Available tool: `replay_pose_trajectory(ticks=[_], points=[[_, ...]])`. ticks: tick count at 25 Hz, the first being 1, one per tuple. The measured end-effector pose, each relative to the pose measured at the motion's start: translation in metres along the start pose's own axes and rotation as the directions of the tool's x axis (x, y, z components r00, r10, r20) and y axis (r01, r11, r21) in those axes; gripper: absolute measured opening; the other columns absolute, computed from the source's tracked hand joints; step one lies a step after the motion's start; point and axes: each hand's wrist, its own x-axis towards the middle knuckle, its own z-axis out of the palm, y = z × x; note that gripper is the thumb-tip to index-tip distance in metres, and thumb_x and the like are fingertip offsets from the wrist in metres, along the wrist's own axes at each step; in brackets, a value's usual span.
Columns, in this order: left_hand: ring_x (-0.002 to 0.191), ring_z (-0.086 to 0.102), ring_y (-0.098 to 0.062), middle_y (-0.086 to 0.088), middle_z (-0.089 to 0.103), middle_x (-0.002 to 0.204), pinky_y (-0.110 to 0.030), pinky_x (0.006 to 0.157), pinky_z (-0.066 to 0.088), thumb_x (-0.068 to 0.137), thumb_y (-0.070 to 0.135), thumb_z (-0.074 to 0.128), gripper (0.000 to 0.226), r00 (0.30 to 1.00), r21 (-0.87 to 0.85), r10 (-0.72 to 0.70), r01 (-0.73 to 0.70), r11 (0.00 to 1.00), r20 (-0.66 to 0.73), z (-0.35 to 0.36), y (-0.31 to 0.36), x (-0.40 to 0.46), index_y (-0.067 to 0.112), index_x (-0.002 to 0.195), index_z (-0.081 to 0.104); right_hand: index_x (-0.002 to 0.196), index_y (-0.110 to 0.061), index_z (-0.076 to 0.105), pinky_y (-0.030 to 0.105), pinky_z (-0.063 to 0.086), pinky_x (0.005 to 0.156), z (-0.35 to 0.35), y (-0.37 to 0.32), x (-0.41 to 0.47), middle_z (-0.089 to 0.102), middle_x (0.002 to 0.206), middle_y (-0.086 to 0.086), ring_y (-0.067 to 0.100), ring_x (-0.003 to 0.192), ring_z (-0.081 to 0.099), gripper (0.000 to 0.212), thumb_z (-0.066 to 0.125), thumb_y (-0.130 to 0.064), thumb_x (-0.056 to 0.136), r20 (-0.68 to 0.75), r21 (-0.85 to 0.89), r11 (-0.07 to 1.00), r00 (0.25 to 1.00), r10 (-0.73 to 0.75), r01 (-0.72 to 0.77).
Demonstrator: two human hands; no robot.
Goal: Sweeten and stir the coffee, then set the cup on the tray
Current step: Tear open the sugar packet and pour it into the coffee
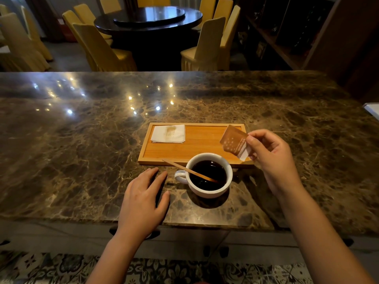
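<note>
A white cup (213, 190) of black coffee stands on the marble counter, its handle pointing left. A thin wooden stirrer (184, 169) leans in the coffee and sticks out over the left rim. Just behind the cup lies a wooden tray (201, 144). My right hand (272, 158) pinches a brown sugar packet (233, 141) by one end, held tilted above the tray's right side, up and right of the cup. My left hand (143, 199) rests flat on the counter left of the cup's handle, fingers spread, holding nothing.
A folded white napkin (168, 133) with a brown stain lies in the tray's left end. The marble counter (82, 150) stretches wide to both sides. A white object (372, 110) shows at the counter's far right edge. Chairs and a round table stand beyond.
</note>
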Motion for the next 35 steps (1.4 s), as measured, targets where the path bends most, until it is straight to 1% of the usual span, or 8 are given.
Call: replay_pose_trajectory(ticks=[3, 5, 12, 15, 17, 23, 29, 35], points=[[0.123, 0.046, -0.024, -0.009, 0.053, 0.133, -0.036, 0.101, 0.027, 0.084, 0.043, 0.04, 0.053, 1.0, -0.004, -0.002, 0.002, 1.0, 0.003, 0.0, 0.0, 0.0, 0.018, 0.129, 0.052, 0.079, -0.023, 0.062, 0.017, 0.055, 0.055, -0.004, 0.006, 0.012, 0.068, 0.085, 0.001, 0.011, 0.071, 0.069, 0.016, 0.06, -0.009, 0.086, -0.064, 0.072, 0.99, 0.99, 0.129, -0.124], [0.123, 0.045, -0.023, -0.008, 0.053, 0.133, -0.036, 0.101, 0.028, 0.084, 0.043, 0.04, 0.053, 1.0, -0.006, -0.005, 0.005, 1.0, 0.005, 0.0, 0.0, 0.0, 0.018, 0.129, 0.052, 0.079, -0.022, 0.061, 0.017, 0.055, 0.055, -0.004, 0.014, 0.025, 0.066, 0.089, 0.004, 0.014, 0.075, 0.069, 0.015, 0.063, -0.008, 0.084, -0.117, -0.054, 0.981, 0.977, 0.18, -0.188], [0.122, 0.047, -0.023, -0.008, 0.053, 0.132, -0.036, 0.101, 0.027, 0.084, 0.043, 0.041, 0.053, 1.0, 0.002, -0.014, 0.014, 1.0, 0.009, -0.001, 0.001, 0.0, 0.019, 0.129, 0.052, 0.077, -0.019, 0.061, 0.039, 0.045, 0.081, 0.007, 0.045, 0.049, 0.063, 0.081, -0.003, 0.022, 0.087, 0.06, 0.006, 0.066, -0.019, 0.08, -0.27, -0.556, 0.811, 0.962, 0.032, -0.183], [0.121, 0.047, -0.024, -0.008, 0.054, 0.132, -0.037, 0.1, 0.028, 0.084, 0.043, 0.041, 0.053, 1.0, 0.003, -0.015, 0.015, 1.0, 0.01, 0.0, 0.001, 0.0, 0.018, 0.129, 0.052, 0.077, -0.018, 0.061, 0.037, 0.03, 0.083, 0.007, 0.053, 0.053, 0.067, 0.087, 0.002, 0.022, 0.089, 0.057, 0.008, 0.066, -0.024, 0.08, -0.284, -0.661, 0.729, 0.959, -0.021, -0.18], [0.121, 0.047, -0.024, -0.008, 0.053, 0.133, -0.037, 0.1, 0.028, 0.084, 0.043, 0.04, 0.053, 1.0, 0.001, -0.018, 0.018, 1.0, 0.011, 0.0, 0.001, 0.0, 0.019, 0.129, 0.051, 0.08, -0.017, 0.061, 0.037, 0.032, 0.084, 0.007, 0.054, 0.057, 0.066, 0.088, 0.003, 0.022, 0.09, 0.057, 0.009, 0.066, -0.024, 0.08, -0.27, -0.677, 0.719, 0.962, -0.046, -0.155], [0.122, 0.046, -0.023, -0.008, 0.053, 0.133, -0.037, 0.101, 0.028, 0.084, 0.044, 0.04, 0.053, 1.0, -0.003, -0.015, 0.015, 1.0, 0.004, 0.002, 0.0, 0.0, 0.02, 0.129, 0.051, 0.12, -0.016, 0.055, 0.047, 0.032, 0.1, 0.0, 0.055, 0.055, 0.059, 0.125, 0.007, 0.026, 0.119, 0.047, 0.035, 0.06, -0.023, 0.086, -0.059, -0.801, 0.596, 0.981, -0.183, 0.063], [0.122, 0.046, -0.023, -0.008, 0.053, 0.132, -0.037, 0.1, 0.028, 0.083, 0.043, 0.041, 0.052, 1.0, -0.013, -0.009, 0.009, 1.0, -0.008, 0.002, 0.0, 0.0, 0.019, 0.129, 0.051, 0.125, -0.022, 0.053, 0.045, 0.017, 0.112, -0.002, 0.054, 0.058, 0.053, 0.136, 0.001, 0.019, 0.131, 0.039, 0.032, 0.049, -0.022, 0.093, 0.282, -0.827, 0.475, 0.953, -0.112, 0.301], [0.124, 0.045, -0.024, -0.009, 0.052, 0.134, -0.038, 0.102, 0.027, 0.084, 0.038, 0.048, 0.05, 1.0, -0.037, -0.011, 0.011, 0.999, -0.004, 0.001, 0.001, 0.0, 0.018, 0.13, 0.051, 0.122, -0.019, 0.056, 0.044, 0.015, 0.113, -0.008, 0.053, 0.057, 0.055, 0.134, 0.003, 0.017, 0.129, 0.041, 0.029, 0.047, -0.019, 0.094, 0.334, -0.787, 0.513, 0.936, -0.115, 0.343]])
